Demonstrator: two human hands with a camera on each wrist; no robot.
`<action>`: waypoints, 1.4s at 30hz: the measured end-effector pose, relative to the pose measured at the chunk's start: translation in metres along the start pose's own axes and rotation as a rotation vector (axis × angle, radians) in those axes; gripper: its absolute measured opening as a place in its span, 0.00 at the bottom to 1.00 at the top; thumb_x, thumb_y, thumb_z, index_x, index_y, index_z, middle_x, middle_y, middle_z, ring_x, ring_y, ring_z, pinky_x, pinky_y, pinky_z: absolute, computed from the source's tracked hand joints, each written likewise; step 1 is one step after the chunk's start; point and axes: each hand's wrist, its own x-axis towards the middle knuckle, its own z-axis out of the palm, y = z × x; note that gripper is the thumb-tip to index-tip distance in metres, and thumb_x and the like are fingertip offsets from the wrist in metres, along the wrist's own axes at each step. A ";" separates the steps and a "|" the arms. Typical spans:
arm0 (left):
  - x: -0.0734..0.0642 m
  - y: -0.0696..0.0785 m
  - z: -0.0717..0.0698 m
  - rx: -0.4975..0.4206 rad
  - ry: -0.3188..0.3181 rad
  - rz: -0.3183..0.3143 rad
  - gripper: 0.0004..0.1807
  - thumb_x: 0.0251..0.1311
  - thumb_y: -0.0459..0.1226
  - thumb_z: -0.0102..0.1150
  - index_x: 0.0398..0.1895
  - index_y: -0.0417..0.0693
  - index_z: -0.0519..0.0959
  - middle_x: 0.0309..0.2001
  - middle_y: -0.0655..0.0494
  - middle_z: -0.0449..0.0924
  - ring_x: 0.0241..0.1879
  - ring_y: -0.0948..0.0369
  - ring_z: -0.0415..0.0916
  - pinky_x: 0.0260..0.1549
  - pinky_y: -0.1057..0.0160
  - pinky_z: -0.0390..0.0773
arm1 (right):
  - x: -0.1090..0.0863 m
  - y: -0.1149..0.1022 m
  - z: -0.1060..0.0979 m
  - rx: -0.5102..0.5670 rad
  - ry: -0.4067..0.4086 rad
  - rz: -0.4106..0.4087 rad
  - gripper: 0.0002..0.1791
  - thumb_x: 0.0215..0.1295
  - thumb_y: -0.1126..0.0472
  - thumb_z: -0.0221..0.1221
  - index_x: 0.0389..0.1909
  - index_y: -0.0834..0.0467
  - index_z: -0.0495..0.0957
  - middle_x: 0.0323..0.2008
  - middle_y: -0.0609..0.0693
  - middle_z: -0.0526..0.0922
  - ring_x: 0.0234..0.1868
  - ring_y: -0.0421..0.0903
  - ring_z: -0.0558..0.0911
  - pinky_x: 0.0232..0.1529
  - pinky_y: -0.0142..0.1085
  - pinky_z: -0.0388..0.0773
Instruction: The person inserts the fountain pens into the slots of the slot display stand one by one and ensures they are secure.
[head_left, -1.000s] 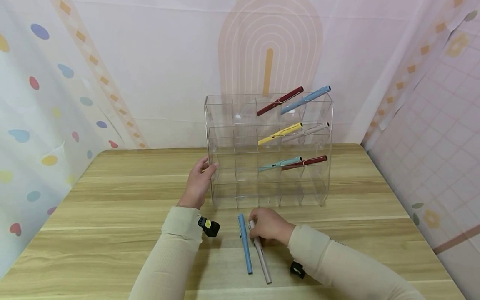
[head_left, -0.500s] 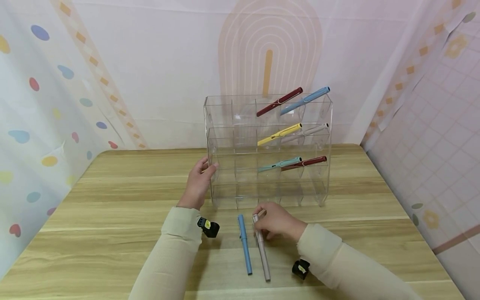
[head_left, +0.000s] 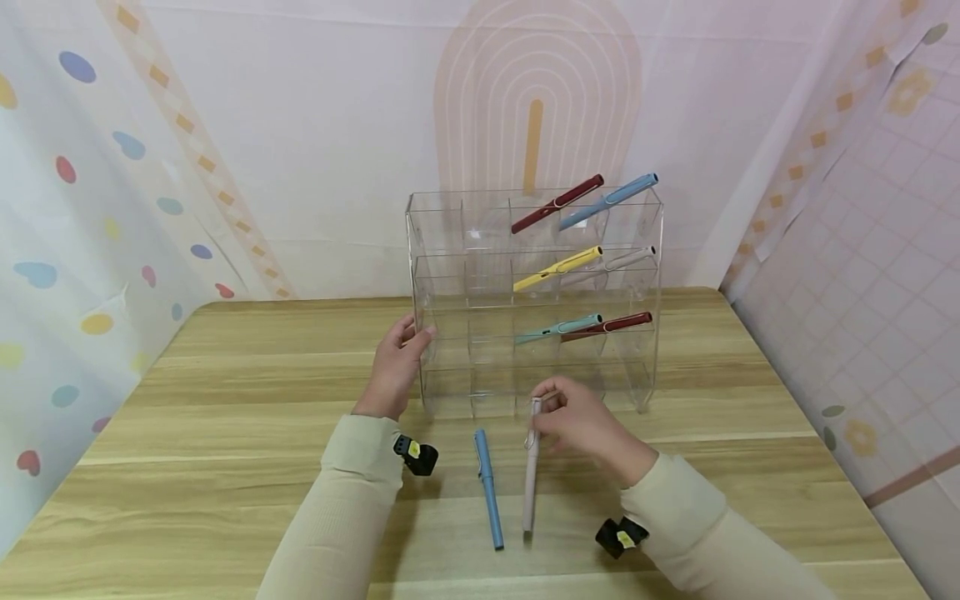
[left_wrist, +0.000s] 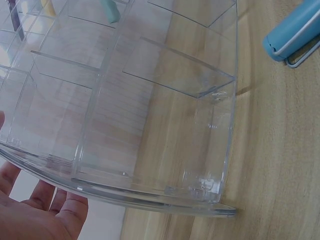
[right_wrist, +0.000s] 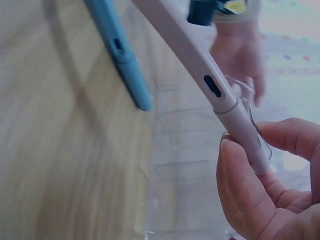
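My right hand pinches a pale pinkish-grey pen by its cap end, thumb and fingers on either side near the wire clip in the right wrist view. The pen tilts with its cap end up, its lower end low over the table. A blue capped pen lies to its left on the wood. My left hand grips the left side wall of a clear acrylic pen rack; in the left wrist view the fingers are on the wall's outer side.
Several pens lean in the rack's right-hand compartments: dark red and light blue on top, yellow and grey below, then teal and dark red. Patterned curtains surround the wooden table.
My right hand has raised the pale pen's cap end off the table and moved it right and toward the rack. The left hand and the blue pen stay put.
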 end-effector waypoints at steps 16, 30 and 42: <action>0.000 0.000 0.000 0.004 0.005 -0.007 0.26 0.71 0.42 0.49 0.70 0.49 0.62 0.64 0.43 0.62 0.63 0.48 0.61 0.62 0.47 0.62 | -0.012 -0.009 -0.030 0.239 0.205 -0.095 0.20 0.63 0.70 0.58 0.54 0.67 0.65 0.38 0.52 0.73 0.34 0.40 0.80 0.34 0.40 0.82; -0.001 0.000 -0.001 0.018 -0.001 -0.001 0.27 0.71 0.42 0.48 0.71 0.50 0.62 0.65 0.44 0.62 0.63 0.48 0.61 0.61 0.46 0.62 | -0.014 -0.011 -0.043 0.456 0.462 -0.202 0.17 0.64 0.72 0.58 0.49 0.60 0.64 0.35 0.48 0.71 0.31 0.37 0.80 0.32 0.32 0.81; -0.002 0.001 -0.001 0.030 -0.003 -0.014 0.27 0.71 0.44 0.48 0.71 0.52 0.62 0.65 0.45 0.61 0.63 0.48 0.61 0.61 0.47 0.62 | -0.005 -0.004 -0.036 0.577 0.626 -0.318 0.17 0.61 0.76 0.58 0.45 0.61 0.65 0.35 0.48 0.73 0.31 0.37 0.81 0.29 0.30 0.80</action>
